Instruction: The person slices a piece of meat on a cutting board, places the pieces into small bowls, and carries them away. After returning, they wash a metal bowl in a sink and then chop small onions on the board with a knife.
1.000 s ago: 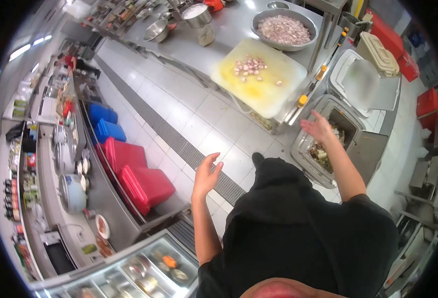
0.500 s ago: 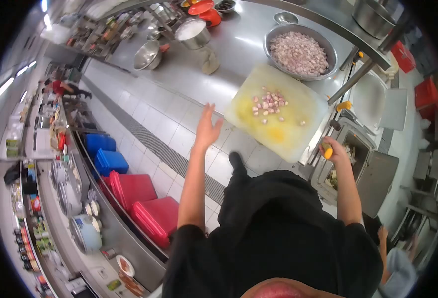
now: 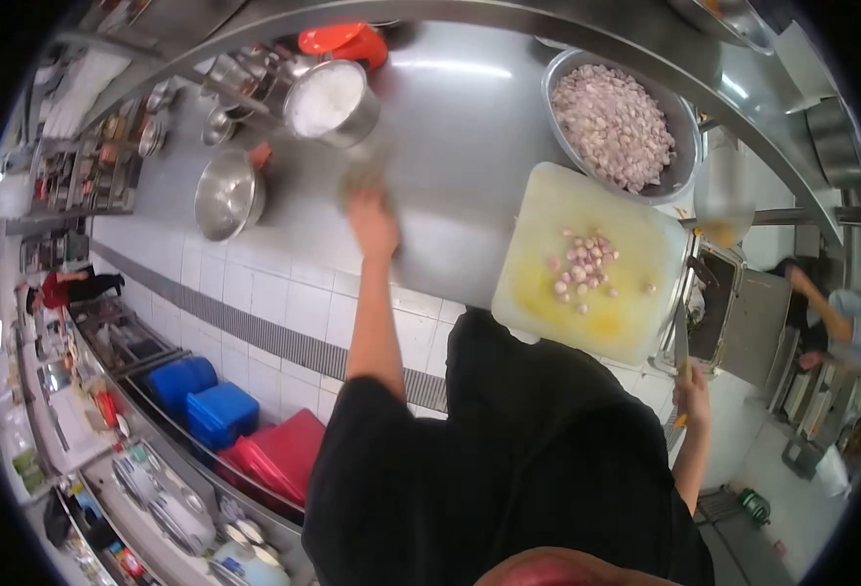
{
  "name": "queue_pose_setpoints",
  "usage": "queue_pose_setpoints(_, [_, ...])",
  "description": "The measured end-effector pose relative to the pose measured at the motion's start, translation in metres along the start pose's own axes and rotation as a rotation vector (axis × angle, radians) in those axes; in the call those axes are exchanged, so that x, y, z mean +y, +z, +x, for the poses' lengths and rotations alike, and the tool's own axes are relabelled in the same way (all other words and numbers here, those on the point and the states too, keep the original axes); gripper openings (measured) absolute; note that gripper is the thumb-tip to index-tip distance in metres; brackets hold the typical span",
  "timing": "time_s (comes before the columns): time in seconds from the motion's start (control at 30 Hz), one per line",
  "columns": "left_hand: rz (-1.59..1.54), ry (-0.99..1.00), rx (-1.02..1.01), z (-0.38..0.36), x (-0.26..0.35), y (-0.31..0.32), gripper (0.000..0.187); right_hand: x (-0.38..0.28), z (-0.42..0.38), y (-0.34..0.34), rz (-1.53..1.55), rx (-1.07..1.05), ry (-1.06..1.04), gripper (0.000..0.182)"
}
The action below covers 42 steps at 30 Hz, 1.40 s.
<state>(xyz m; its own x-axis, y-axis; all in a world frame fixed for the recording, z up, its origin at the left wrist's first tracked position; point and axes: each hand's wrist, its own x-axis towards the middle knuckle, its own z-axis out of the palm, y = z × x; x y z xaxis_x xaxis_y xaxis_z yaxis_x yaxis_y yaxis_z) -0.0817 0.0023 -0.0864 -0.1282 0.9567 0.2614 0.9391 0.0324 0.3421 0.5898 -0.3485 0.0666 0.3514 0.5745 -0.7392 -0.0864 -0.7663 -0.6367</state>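
Pretty clearly a restaurant-type kitchen: long steel table, huge metal bowl heaped with what look like shallots, cutting board, drain grate along the tiled floor, plastic bins.

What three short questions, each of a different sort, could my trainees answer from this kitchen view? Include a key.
1. True or false: the person's right hand holds a knife.
2. Which lie on the cutting board? A) carrots B) small pinkish bulbs C) eggs
3. Fill in: in this view, the large metal bowl is to the ____ of the white-filled pot.

Key: 1 true; 2 B; 3 right.
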Motion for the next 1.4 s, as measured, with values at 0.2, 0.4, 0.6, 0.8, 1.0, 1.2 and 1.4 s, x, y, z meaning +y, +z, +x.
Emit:
queue_pose_setpoints(0.2, [0.184, -0.154, -0.009, -0.02, -0.003, -0.069, 0.034, 0.072, -0.094, 0.065, 0.304, 0.255, -0.129, 0.04])
queue_pose_setpoints(0.4, [-0.274, 0.509, 0.028, 0.126, 0.11, 0.06, 0.023, 0.118, -0.119, 0.111, 0.276, 0.453, -0.015, 0.018])
queue_pose_setpoints(0.6, [-0.056, 0.656, -0.163, 0.18, 0.121, 0.141, 0.021, 0.097, -0.114, 0.136, 0.242, 0.457, -0.173, 0.029])
queue_pose_setpoints(0.8, [0.021, 0.392, -0.4, 0.182, 0.14, 0.099, 0.018, 0.101, -0.106, 0.147, 0.199, 0.497, -0.168, 0.034])
queue_pose_setpoints(1.0, [0.032, 0.336, -0.514, 0.17, 0.14, 0.087, 0.025, 0.118, -0.11, 0.138, 0.123, 0.559, -0.225, 0.032])
queue_pose_setpoints(1.2, [-0.062, 0.189, -0.469, 0.147, 0.134, 0.102, 0.026, 0.148, -0.105, 0.124, -0.158, 0.593, -0.273, 0.032])
queue_pose_setpoints(1.4, [-0.681, 0.332, -0.102, 0.173, 0.27, 0.05, 0.027, 0.121, -0.097, 0.115, -0.251, 0.468, -0.211, 0.028])
